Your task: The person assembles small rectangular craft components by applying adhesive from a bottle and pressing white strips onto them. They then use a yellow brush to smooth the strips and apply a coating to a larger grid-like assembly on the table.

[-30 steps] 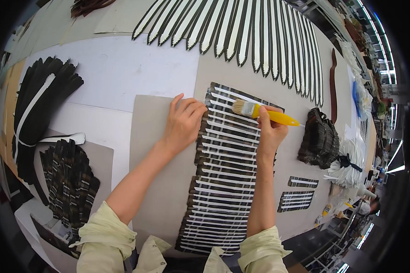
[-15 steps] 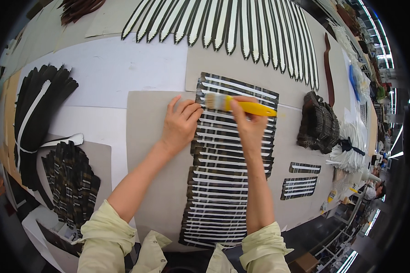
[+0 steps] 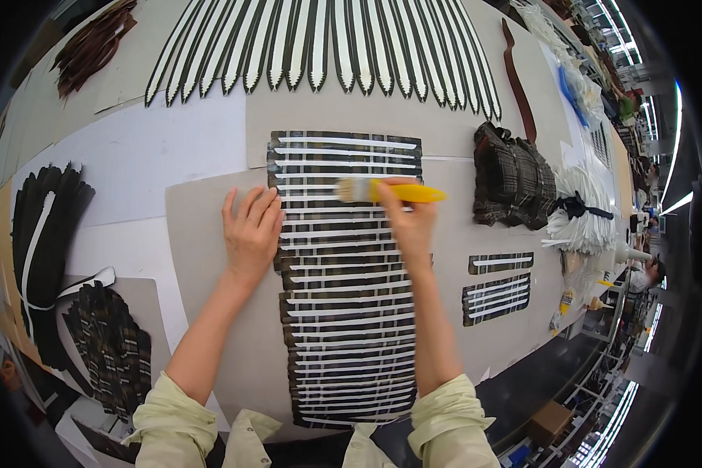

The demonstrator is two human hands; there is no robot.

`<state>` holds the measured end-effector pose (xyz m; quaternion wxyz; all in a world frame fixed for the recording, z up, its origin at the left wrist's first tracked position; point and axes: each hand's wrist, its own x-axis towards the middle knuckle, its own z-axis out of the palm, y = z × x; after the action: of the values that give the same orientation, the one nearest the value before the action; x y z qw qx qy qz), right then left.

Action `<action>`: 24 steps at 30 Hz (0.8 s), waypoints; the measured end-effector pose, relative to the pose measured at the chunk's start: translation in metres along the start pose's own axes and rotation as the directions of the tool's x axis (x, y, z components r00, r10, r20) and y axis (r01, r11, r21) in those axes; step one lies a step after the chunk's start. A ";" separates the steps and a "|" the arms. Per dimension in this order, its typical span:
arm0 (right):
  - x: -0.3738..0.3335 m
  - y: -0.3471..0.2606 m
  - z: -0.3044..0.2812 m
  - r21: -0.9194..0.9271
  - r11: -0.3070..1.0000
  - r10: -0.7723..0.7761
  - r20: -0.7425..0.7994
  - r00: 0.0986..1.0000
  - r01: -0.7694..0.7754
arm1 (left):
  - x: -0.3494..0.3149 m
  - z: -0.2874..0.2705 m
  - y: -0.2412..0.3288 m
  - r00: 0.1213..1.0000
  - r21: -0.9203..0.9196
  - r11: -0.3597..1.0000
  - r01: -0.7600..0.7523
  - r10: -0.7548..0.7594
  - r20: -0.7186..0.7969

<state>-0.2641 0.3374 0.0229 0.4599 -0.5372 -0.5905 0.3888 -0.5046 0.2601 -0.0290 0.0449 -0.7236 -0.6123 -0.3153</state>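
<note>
A long column of overlapping dark plaid fabric strips [image 3: 351, 304], each with a narrow white strip along it, runs from near my body toward the far side. My right hand [image 3: 410, 226] is closed round the yellow handle of a flat paintbrush [image 3: 402, 192]. The pale bristles point left over the upper part of the column, slightly blurred; I cannot tell if they touch it. At the column's left edge rests my left hand [image 3: 251, 232], fingers apart and holding nothing, its fingertips by the strip ends.
Dark pointed straps with white centres [image 3: 320, 47] line the far side. At left lie a black strap bundle [image 3: 43, 242] and plaid strips [image 3: 113, 343]. Rightward are a tied plaid bundle [image 3: 515, 175], white strips [image 3: 581, 210], small plaid pieces [image 3: 498, 299] and a brown strap [image 3: 519, 82].
The view has shifted, so the whole table appears further left. The brush has moved nearer to me and to the right across the column. My left hand stays at its left edge.
</note>
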 end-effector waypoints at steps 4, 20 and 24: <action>0.006 0.031 -0.130 -0.116 0.985 0.080 -0.334 0.939 -0.125 | 0.003 -0.006 0.003 0.999 -0.029 0.999 0.022 -0.021 0.030; -0.023 0.009 -0.047 -0.060 0.993 0.097 -0.100 0.990 -0.103 | -0.023 -0.011 0.019 0.993 0.061 0.997 0.036 -0.043 0.111; -0.020 -0.010 -0.059 -0.077 0.997 -0.027 -0.152 0.988 0.015 | -0.026 -0.009 0.019 0.994 0.063 0.997 0.033 -0.040 0.104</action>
<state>-0.2097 0.3146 0.0459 0.4871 -0.5763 -0.5735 0.3189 -0.4920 0.2293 -0.0292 0.0288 -0.7262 -0.6363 -0.2587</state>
